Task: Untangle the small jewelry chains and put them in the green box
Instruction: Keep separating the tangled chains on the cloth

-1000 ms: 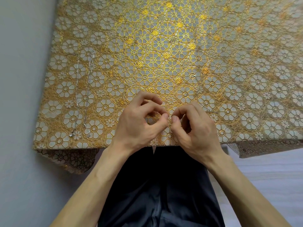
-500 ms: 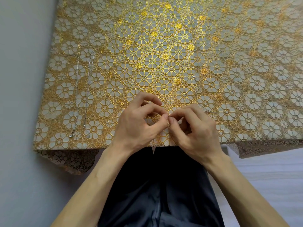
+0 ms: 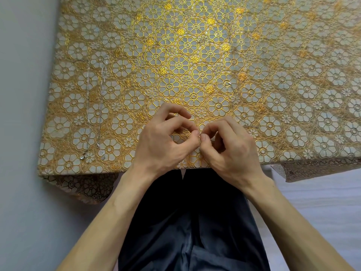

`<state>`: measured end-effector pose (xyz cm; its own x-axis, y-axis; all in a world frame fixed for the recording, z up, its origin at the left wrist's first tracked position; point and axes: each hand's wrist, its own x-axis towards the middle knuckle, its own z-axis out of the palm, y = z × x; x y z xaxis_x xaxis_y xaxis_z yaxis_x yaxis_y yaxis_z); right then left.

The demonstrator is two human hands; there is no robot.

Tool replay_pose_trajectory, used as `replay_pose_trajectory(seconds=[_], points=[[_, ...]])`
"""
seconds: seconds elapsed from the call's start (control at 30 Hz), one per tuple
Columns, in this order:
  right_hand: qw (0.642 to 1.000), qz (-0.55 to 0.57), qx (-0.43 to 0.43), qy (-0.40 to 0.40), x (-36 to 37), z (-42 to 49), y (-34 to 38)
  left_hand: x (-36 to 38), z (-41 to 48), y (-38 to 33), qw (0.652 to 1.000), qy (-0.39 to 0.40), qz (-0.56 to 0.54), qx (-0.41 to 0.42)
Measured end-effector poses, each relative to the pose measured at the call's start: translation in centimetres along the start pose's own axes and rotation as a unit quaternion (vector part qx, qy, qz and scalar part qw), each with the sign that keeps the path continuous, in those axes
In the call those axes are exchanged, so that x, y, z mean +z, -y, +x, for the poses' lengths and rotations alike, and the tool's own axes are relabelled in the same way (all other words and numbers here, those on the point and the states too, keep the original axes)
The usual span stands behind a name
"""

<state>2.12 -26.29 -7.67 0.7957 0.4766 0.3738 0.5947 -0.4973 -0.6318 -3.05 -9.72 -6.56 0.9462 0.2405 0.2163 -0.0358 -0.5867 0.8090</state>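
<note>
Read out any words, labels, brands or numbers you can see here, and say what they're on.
None readable. The tablecloth bears only a gold flower pattern; the silver chains at its left, the fine chain pinched by the left hand and right hand, and the dark trousers carry no text.

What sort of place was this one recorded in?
Likely a home: a gold floral tablecloth spread beside a plain grey wall, pale floor at lower right. Two silver chains lie stretched out on the cloth.
</note>
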Motion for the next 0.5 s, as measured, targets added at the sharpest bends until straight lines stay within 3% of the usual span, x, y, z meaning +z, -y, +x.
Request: replay_pose_trajectory(seconds=[0.5], points=[[0.999, 0.036, 0.015, -0.007, -0.43, -0.22, 0.00, -0.13, 0.07, -0.17, 1.000, 0.001, -0.013, -0.015]])
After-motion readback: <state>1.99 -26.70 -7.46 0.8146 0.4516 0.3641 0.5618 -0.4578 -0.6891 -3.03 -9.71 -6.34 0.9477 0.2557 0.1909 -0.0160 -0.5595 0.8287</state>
